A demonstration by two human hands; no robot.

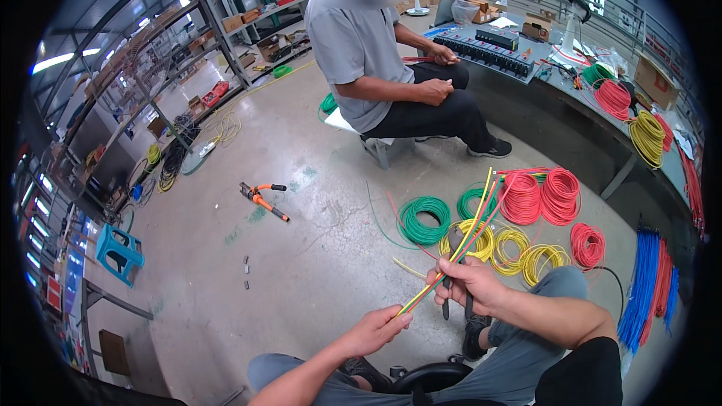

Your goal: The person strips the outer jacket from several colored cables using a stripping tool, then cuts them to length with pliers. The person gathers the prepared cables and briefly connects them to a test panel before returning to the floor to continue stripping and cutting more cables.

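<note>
A thin bundle of yellow, green and red wires (pixel 421 295) runs slantwise between my hands and fans out beyond the right one. My left hand (pixel 370 331) is closed around the bundle's near end. Farther up, my right hand (pixel 472 284) grips the same wires together with a dark-handled pair of cutters (pixel 447 308). The cutters' handles point down below the fingers, and their rounded dark head shows above the hand, partly behind the wires. Beyond it, green (pixel 423 220), yellow (pixel 512 248) and red wire coils (pixel 520 198) lie on the floor.
A co-worker (pixel 361 53) sits on a stool beside a workbench (pixel 519 68) holding a row of black devices. An orange-handled tool (pixel 263 201) lies on the floor at left, near a blue plastic stool (pixel 119 254). Blue and red wire bundles (pixel 641 286) hang at right.
</note>
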